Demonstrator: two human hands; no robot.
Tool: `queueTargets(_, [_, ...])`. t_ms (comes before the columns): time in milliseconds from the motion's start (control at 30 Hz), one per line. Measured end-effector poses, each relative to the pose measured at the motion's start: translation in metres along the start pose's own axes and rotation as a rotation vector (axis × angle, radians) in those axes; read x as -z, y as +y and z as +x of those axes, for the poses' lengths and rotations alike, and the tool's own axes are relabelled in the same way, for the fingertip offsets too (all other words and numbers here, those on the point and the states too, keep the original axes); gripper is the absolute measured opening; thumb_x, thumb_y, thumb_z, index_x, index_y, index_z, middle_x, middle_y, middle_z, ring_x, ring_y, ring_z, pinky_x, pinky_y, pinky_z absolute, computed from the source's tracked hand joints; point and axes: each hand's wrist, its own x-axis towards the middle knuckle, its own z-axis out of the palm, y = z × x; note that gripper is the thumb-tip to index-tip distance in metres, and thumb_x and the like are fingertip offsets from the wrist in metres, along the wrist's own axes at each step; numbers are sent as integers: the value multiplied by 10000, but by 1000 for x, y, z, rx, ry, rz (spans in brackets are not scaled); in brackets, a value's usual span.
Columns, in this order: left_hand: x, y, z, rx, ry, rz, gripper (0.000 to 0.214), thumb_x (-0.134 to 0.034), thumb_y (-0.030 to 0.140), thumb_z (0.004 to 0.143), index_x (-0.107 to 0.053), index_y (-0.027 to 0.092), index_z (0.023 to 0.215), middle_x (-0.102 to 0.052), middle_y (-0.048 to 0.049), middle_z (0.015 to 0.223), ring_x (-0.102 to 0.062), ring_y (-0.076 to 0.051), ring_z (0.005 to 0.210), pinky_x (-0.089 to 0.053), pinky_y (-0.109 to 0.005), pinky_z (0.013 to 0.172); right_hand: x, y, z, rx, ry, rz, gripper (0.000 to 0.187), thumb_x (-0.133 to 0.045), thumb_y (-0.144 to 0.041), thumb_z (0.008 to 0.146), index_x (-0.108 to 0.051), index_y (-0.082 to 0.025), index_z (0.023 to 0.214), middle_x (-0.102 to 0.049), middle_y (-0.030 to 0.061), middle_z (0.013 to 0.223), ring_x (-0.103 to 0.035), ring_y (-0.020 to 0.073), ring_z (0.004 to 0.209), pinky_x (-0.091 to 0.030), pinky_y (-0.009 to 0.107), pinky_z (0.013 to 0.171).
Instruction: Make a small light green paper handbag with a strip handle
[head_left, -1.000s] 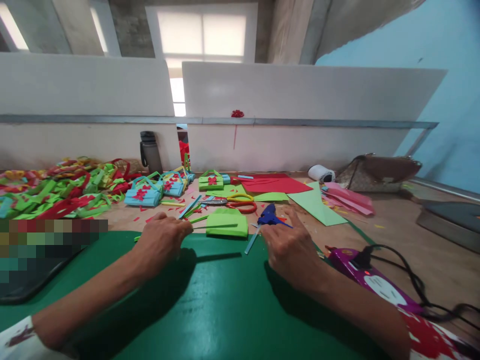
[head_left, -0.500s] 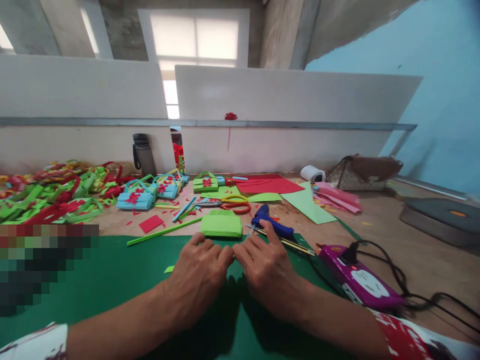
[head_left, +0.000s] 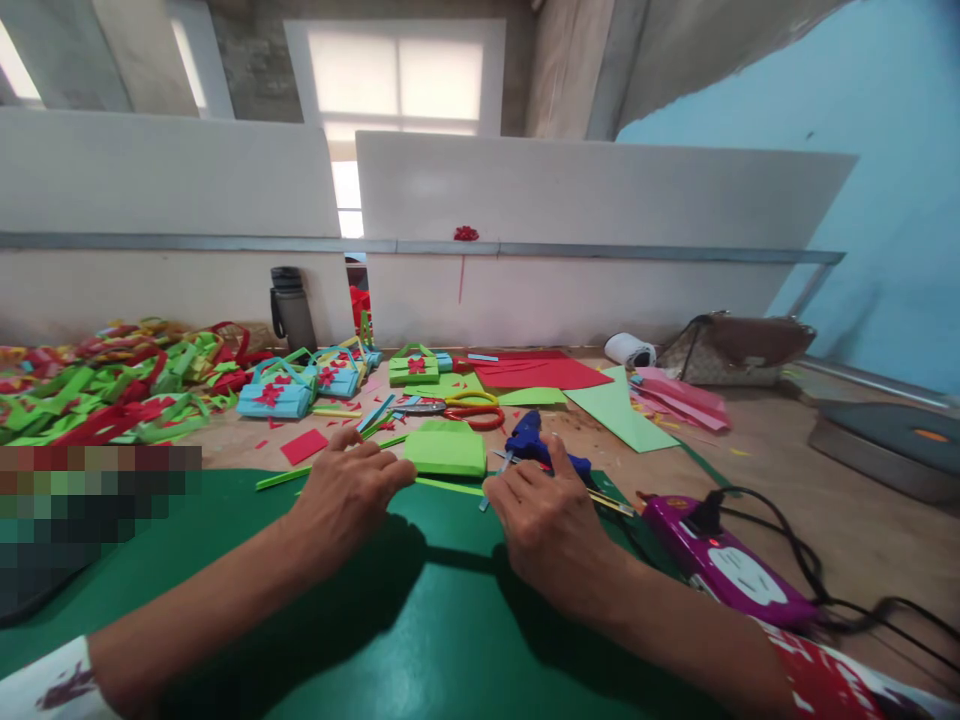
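Observation:
My left hand [head_left: 346, 492] and my right hand [head_left: 546, 510] pinch the two ends of a thin light-green paper strip [head_left: 448, 487], stretched between them just above the dark green mat [head_left: 420, 630]. Both hands have their fingers closed on the strip. Right behind the strip lies a folded light-green paper piece [head_left: 444, 451]. A blue glue gun [head_left: 538, 445] rests just beyond my right hand. Another long green strip [head_left: 281, 478] lies on the mat's far edge, left of my left hand.
Red-and-yellow scissors [head_left: 463, 408] lie behind the folded piece. Small blue and green paper bags [head_left: 274, 393] and a heap of coloured strips [head_left: 97, 385] fill the left. Red and green sheets [head_left: 540, 372], a handbag [head_left: 739, 348] and a purple power strip [head_left: 724, 560] with cables sit right.
My hands were together at the middle of the mat half a second ago. They have drawn apart, with the thin green strip now stretched between them.

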Motion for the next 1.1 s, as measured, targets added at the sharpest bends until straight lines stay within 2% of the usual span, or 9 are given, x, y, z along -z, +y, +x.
queueTargets(133, [4,-17,2,182,-41,-244,282,-378,91,813,-623,181,708,-626,-29,619,-522,-175,626,-297,-419,820,1,7,1,-87,-19,184,258,-383,-10,741,-617,-118,733,-588,80,643,-484,200,640,-249,526,930])
queueTargets(267, [9,-19,4,317,-91,-458,251,-383,159,817,-591,163,677,-607,-28,604,-520,-156,579,-383,-318,679,2,12,3,-191,-56,352,244,-389,-43,783,-608,-106,696,-593,97,658,-502,197,647,-326,476,857])
queueTargets(367, [12,0,9,373,-211,-738,321,-373,317,854,-584,155,674,-618,-31,620,-561,-142,571,-406,-238,552,0,6,5,-239,-121,556,210,-422,-147,869,-618,-125,798,-618,48,671,-535,149,618,-420,303,717])
queueTargets(433, [11,20,12,380,-319,-945,370,-353,383,849,-584,148,681,-647,-34,652,-590,-130,559,-446,-230,559,-2,-1,6,-260,-177,693,179,-473,-256,891,-613,-145,881,-628,-2,653,-547,103,562,-416,197,564])
queueTargets(500, [8,39,14,411,-412,-1105,380,-377,431,822,-576,142,677,-640,-30,618,-573,-118,503,-452,-227,534,-1,-8,8,-315,-233,862,223,-464,-323,903,-608,-157,863,-619,-33,610,-546,79,517,-391,163,488])
queueTargets(633, [-4,59,13,524,-530,-1374,359,-438,483,778,-548,151,699,-604,-9,582,-524,-97,454,-444,-216,497,7,-13,10,-548,-267,1121,380,-371,-328,929,-553,-169,635,-550,-35,549,-526,82,535,-392,180,532])
queueTargets(767, [-6,57,8,572,-576,-1444,333,-477,467,766,-549,150,693,-597,0,551,-493,-84,424,-426,-209,485,13,-10,10,-674,-280,1108,421,-420,-332,898,-473,-183,508,-467,-44,470,-481,88,486,-373,203,531])
queueTargets(1100, [9,42,-3,690,-617,-1404,410,-551,546,706,-542,138,664,-597,-18,526,-487,-89,422,-398,-212,474,15,11,12,-859,-215,1076,435,-442,-366,878,-485,-184,485,-501,-29,463,-489,96,475,-371,217,536])
